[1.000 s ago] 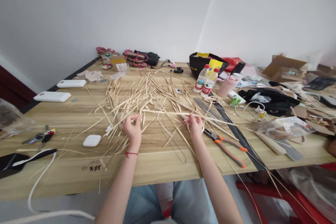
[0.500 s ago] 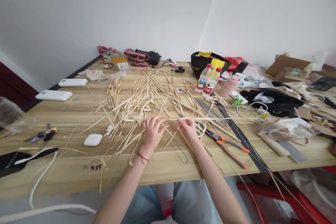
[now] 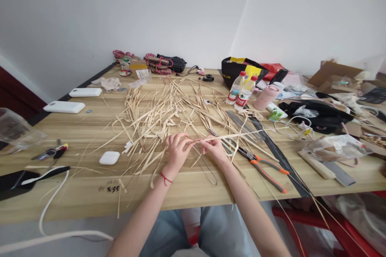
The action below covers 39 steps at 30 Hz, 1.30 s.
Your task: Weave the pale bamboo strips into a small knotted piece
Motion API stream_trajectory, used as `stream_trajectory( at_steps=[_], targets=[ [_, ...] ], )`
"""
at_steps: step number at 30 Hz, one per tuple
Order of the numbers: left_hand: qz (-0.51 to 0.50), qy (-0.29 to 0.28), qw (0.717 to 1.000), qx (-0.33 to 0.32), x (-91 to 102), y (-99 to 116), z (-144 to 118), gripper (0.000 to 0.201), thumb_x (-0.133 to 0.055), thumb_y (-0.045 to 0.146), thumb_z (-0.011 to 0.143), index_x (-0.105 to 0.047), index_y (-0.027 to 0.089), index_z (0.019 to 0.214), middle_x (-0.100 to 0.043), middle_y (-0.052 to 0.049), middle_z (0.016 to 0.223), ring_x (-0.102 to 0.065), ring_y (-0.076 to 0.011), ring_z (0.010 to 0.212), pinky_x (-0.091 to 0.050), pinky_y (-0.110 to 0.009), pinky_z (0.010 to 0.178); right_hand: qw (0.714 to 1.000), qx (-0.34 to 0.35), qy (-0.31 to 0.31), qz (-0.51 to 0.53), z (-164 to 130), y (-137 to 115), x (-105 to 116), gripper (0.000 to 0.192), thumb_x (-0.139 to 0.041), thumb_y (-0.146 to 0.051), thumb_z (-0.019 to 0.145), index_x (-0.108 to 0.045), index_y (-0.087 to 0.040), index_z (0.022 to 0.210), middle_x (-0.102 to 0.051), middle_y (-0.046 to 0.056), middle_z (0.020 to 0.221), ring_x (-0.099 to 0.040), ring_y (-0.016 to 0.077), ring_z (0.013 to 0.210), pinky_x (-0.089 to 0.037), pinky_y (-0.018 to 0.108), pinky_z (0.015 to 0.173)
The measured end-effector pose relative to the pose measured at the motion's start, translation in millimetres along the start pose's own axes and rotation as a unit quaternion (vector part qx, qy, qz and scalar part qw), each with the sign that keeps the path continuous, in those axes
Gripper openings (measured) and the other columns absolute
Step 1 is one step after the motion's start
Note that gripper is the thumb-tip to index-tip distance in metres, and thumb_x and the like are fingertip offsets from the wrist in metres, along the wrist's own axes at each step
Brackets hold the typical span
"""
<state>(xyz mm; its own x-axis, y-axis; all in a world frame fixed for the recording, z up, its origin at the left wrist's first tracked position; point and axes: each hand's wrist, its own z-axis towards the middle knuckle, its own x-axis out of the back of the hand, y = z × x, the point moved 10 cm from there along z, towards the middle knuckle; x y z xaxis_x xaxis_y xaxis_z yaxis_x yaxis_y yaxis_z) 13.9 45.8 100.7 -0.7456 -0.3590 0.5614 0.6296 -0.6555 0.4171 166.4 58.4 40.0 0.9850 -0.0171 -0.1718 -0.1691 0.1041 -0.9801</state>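
Observation:
My right hand (image 3: pixel 213 147) pinches a long pale straw strip (image 3: pixel 247 133) that stretches out to the right over the table. Close beside it, the fingertips of my left hand (image 3: pixel 177 149) are brought together on the strip's short left end. A red cord circles my left wrist. Beneath and beyond both hands spreads a loose heap of straw strips (image 3: pixel 150 118), with a twisted, knotted piece (image 3: pixel 169 122) among them. Scissors with pale handles (image 3: pixel 229 146) lie partly behind my right hand. A bent wire (image 3: pixel 210 172) rests on the table between my forearms.
Orange-handled pliers (image 3: pixel 265 168) lie to the right of my right forearm. A white case (image 3: pixel 109 158) sits left of the straw. Two water bottles (image 3: pixel 245 94), a pink tumbler (image 3: pixel 266 97) and a black bag (image 3: pixel 241 70) stand at the back right. A white cable (image 3: pixel 50 204) hangs over the left front edge.
My left fingers, loosely apart before, have closed on the strip beside my right hand. The strip's right end has tilted upward. The whole view has shifted slightly.

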Motion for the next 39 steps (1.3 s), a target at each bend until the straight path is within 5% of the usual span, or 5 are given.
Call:
stream_trajectory(
  at_steps=[4,11,29,39],
  targets=[
    [0.002,-0.009,1.0,0.0,-3.2,-0.8,-0.4,0.009,-0.062,0.033,0.079,-0.064,0.025,0.078,-0.062,-0.004,0.099,-0.049,-0.0222,0.098,-0.031,-0.041,0.091,1.0,-0.001,-0.001,-0.005,-0.4,0.5,0.0,0.027,-0.071,-0.044,0.065,-0.062,-0.019,0.069,-0.073,0.006,0.081,-0.051,0.0094,0.039,-0.039,0.024,0.041],
    [-0.009,-0.034,0.999,0.029,-9.5,-7.7,1.6,0.011,-0.057,0.033,0.082,-0.061,0.023,0.081,-0.06,-0.005,0.103,-0.048,-0.0227,0.1,-0.033,-0.039,0.088,0.999,0.001,0.032,-0.004,1.7,4.1,10.9,0.03,-0.069,-0.047,0.067,-0.058,-0.019,0.07,-0.056,-0.004,0.041,-0.047,0.0106,0.035,-0.037,0.023,0.039],
    [-0.026,-0.039,0.999,0.017,-10.1,-2.7,1.5,0.008,-0.06,0.03,0.081,-0.062,0.023,0.079,-0.059,-0.005,0.1,-0.05,-0.0219,0.1,-0.035,-0.04,0.091,1.0,-0.003,-0.001,0.004,-0.8,1.5,2.4,0.026,-0.07,-0.043,0.069,-0.06,-0.019,0.072,-0.059,-0.003,0.046,-0.051,0.0118,0.038,-0.038,0.024,0.043],
    [-0.139,-0.051,0.989,0.001,-14.4,1.1,1.3,0.004,-0.056,0.022,0.083,-0.06,0.02,0.083,-0.053,-0.006,0.101,-0.053,-0.0177,0.098,-0.045,-0.035,0.088,1.0,0.002,-0.022,-0.002,0.6,4.1,-0.7,0.028,-0.065,-0.046,0.073,-0.056,-0.019,0.076,-0.061,-0.003,0.049,-0.052,0.0116,0.039,-0.039,0.024,0.044]
  ],
)
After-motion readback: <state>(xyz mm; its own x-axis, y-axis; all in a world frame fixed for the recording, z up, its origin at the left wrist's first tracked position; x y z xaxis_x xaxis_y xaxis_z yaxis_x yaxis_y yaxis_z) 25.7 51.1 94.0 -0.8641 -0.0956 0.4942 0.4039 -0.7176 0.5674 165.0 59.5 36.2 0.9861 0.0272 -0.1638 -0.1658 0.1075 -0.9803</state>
